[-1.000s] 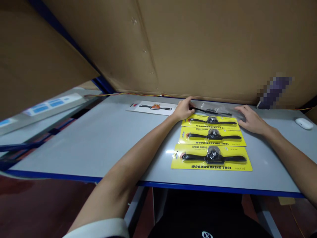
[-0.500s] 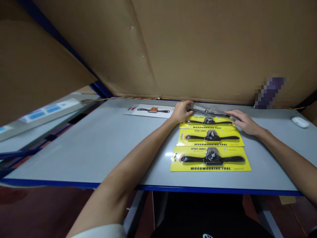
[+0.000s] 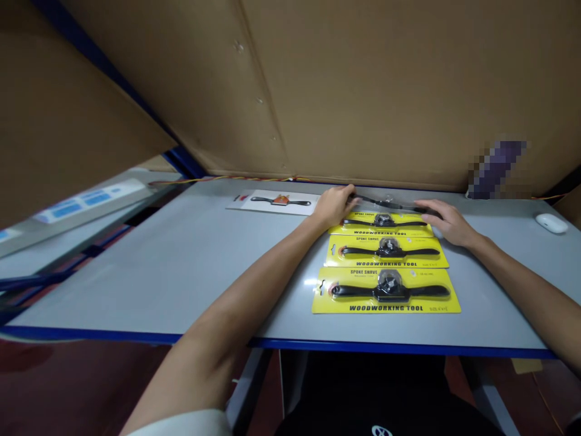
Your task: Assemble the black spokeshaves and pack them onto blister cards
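Note:
At the far end of the table, a spokeshave in a clear blister pack point(image 3: 385, 203) is held between my two hands. Its black handles and plastic bubble show; the card behind it is hard to make out. My left hand point(image 3: 334, 207) is closed on its left end, fingertips partly hidden. On the right end, the fingers of my right hand point(image 3: 447, 221) are closed too. Just below lie three yellow-carded spokeshaves in a column: a far one point(image 3: 381, 232), a middle one point(image 3: 385, 264) and a near one point(image 3: 394, 309). The far card touches or nearly touches both hands.
Left of my left hand lies a white-carded spokeshave pack point(image 3: 269, 209). A white mouse-like object point(image 3: 551, 223) is on the right of the grey table point(image 3: 172, 272). A cardboard wall point(image 3: 363, 91) rises behind, with a power strip point(image 3: 91, 203) at far left.
The held pack has tipped and lowered slightly, so its pale surface no longer shows and the black tool does. Both hands stay nearly in place; the yellow packs have not moved.

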Demonstrator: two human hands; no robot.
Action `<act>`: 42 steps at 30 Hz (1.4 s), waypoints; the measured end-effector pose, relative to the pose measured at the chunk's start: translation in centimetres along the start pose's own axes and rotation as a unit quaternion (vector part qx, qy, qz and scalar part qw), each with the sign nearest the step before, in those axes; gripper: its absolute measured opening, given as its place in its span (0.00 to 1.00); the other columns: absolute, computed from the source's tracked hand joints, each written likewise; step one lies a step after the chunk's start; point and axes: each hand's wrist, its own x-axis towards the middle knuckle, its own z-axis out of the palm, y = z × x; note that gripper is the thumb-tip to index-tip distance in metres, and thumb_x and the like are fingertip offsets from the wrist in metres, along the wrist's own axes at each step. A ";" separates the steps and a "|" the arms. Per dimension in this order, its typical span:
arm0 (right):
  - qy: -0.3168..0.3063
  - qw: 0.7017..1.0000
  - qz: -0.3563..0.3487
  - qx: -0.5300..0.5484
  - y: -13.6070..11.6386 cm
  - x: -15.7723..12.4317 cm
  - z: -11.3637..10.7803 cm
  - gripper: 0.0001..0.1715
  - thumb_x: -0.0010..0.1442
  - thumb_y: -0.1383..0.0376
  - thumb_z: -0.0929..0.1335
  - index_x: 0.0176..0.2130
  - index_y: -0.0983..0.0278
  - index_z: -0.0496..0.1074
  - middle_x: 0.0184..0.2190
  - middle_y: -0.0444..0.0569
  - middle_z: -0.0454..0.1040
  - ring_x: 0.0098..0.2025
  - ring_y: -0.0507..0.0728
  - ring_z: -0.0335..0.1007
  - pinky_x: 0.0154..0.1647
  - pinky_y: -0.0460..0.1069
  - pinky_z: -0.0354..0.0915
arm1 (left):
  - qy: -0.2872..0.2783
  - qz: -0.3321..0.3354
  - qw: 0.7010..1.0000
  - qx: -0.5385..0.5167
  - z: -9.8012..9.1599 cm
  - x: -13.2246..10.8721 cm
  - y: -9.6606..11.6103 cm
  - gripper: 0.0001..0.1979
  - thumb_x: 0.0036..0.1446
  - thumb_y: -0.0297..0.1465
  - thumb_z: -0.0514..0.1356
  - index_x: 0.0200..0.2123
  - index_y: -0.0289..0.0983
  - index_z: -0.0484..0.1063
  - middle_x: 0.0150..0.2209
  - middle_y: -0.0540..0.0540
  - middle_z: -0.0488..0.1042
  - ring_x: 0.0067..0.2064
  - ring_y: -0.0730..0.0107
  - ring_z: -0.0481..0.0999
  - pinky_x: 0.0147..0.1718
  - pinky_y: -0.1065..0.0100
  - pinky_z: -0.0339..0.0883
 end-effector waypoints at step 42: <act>0.085 0.962 0.181 0.188 2.0 5.0 3.1 0.20 0.57 0.49 0.76 0.38 0.59 0.70 0.23 0.44 0.76 0.22 0.55 0.71 0.28 0.51 0.72 | 0.081 -0.074 0.993 0.037 -2.3 -0.2 -3.2 0.21 0.66 0.41 0.55 0.55 0.37 0.75 0.53 0.36 0.78 0.56 0.47 0.75 0.56 0.55 0.66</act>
